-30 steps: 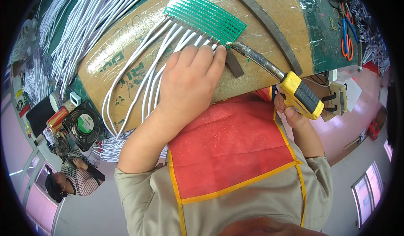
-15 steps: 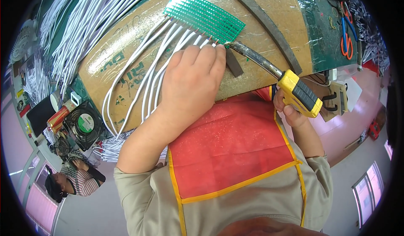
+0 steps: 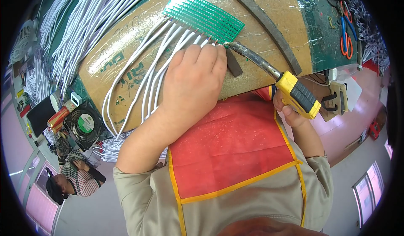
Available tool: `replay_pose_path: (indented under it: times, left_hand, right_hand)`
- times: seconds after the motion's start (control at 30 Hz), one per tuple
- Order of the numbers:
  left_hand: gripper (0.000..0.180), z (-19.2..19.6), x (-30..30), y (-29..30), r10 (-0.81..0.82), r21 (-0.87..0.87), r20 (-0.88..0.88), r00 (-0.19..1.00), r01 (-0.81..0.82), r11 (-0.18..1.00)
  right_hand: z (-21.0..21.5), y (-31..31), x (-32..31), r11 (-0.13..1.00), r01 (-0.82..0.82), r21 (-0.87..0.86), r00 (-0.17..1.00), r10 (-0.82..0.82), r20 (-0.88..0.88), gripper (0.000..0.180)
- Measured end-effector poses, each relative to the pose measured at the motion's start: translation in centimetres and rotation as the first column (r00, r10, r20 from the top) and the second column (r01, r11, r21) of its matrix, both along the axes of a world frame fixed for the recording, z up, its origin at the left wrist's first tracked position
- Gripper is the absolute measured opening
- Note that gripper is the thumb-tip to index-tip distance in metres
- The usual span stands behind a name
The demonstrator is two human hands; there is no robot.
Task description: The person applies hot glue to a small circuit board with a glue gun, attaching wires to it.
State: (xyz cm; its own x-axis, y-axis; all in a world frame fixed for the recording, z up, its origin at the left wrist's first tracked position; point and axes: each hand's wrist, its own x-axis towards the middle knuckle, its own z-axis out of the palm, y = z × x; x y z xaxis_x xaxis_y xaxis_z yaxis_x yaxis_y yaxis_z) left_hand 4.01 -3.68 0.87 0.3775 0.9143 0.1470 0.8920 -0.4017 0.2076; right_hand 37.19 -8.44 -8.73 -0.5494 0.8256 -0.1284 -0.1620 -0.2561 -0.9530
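Note:
My left hand is closed at the lower edge of a green circuit board, its fingertips pinching a white wire whose end meets the board's lower right corner. Several white wires are lined up along that edge, with bare copper ends at the board, and loop down to the left. Gripped in my right hand is a yellow and black soldering iron. Its tip touches or nearly touches the board's corner beside my left fingertips. Under the board lies a dark flat strip.
A curved dark bar lies on the brown board to the right. Orange and blue handled tools lie at the far right. Bundled white wires fill the far left, above a black fan. Another person works at lower left.
Almost nothing differs. My left hand and the soldering iron's handle have shifted very slightly; the iron's tip stays at the board's corner.

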Motion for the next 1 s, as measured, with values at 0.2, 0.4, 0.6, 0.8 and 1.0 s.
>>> replay_pose_path:
  times: [0.2,0.4,0.6,0.8,1.0]
  left_hand:
    - [0.036,-0.1,0.0,0.1,0.001,-0.001,0.010,1.000,-0.001,1.000]
    - [0.036,-0.1,0.0,0.1,0.002,0.001,0.010,1.000,-0.002,1.000]
    - [0.032,-0.3,0.1,0.2,-0.037,0.019,-0.013,0.999,0.038,0.999]
    - [0.035,-0.7,-0.2,0.2,-0.051,0.050,0.028,0.998,0.049,0.998]
    - [0.034,-0.4,-0.2,0.2,-0.029,0.061,0.064,0.998,0.025,0.998]
  right_hand:
    - [0.9,0.1,-0.8,0.999,0.021,-0.033,1.000,-0.022,-0.004,0.050]
    - [0.5,-0.1,-0.5,1.000,0.021,-0.014,1.000,-0.021,-0.023,0.051]
    - [3.2,1.6,-1.4,0.983,0.180,-0.028,0.984,-0.180,-0.003,0.065]
    - [5.7,7.3,-1.0,0.940,0.341,0.019,0.936,-0.338,-0.098,0.073]
    - [6.7,16.0,0.2,0.861,0.500,-0.094,0.847,-0.508,-0.154,0.046]
